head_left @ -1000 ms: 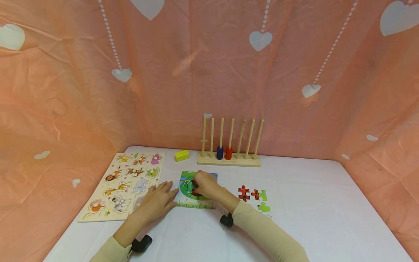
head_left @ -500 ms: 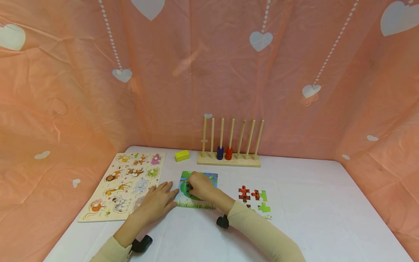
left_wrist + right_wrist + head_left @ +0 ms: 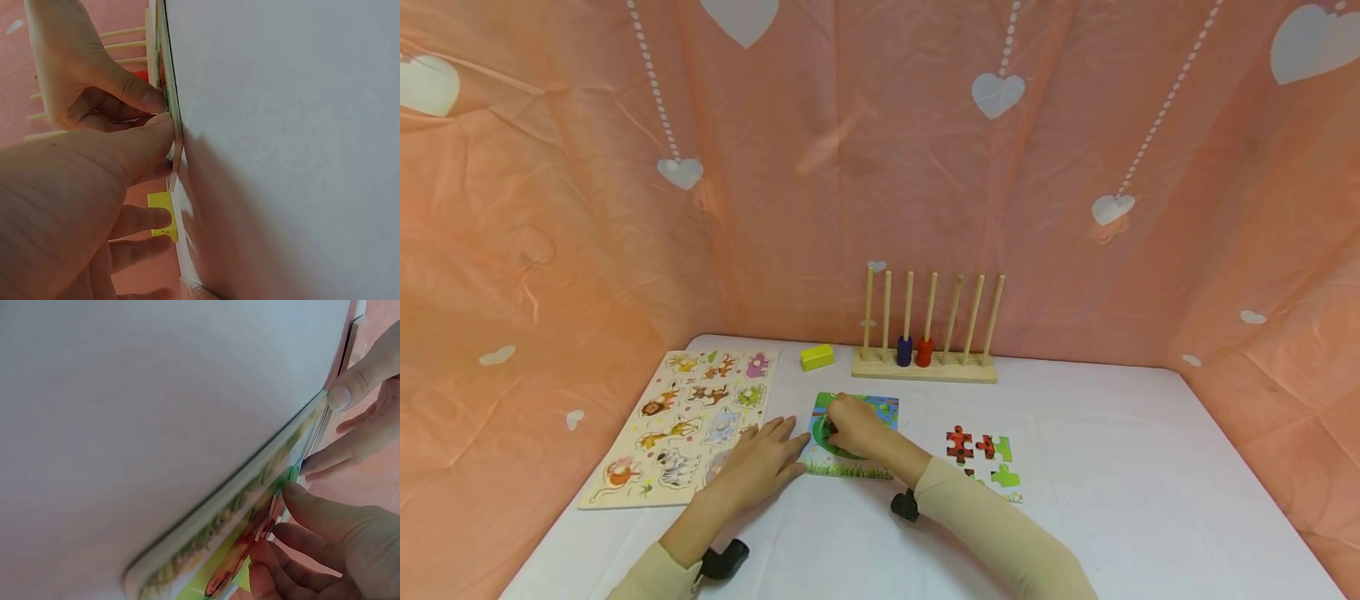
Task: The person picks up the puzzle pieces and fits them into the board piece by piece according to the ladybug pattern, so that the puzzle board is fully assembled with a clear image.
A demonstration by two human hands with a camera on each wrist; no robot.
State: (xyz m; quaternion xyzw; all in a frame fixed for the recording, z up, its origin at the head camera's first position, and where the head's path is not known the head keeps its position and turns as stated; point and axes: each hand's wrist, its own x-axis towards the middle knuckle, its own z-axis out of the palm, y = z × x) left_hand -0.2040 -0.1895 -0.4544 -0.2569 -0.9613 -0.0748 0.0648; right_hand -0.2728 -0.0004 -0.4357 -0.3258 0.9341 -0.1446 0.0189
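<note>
In the head view a small jigsaw board point(image 3: 850, 469) with a green and blue garden picture lies flat at the table's middle. My right hand point(image 3: 861, 429) is over its left half, fingers curled, pinching a dark-and-red jigsaw piece point(image 3: 267, 524) against the board. The fingers hide much of this piece. My left hand point(image 3: 756, 462) lies with spread, straight fingers, partly over the animal board. Its thumb and index finger touch the jigsaw board's left edge, as the left wrist view also shows. Loose jigsaw pieces, among them a red ladybug one point(image 3: 959, 444), lie to the right.
A wooden animal peg puzzle point(image 3: 655, 433) fills the left of the table. Behind stand a yellow block point(image 3: 817, 357) and a wooden rack with upright pegs point(image 3: 925, 372), bearing blue and red beads. A pink curtain point(image 3: 775, 208) hangs around the table.
My right hand has shifted slightly left across the jigsaw board with its piece, then nearly stopped. The left hand has kept its place at the board's edge.
</note>
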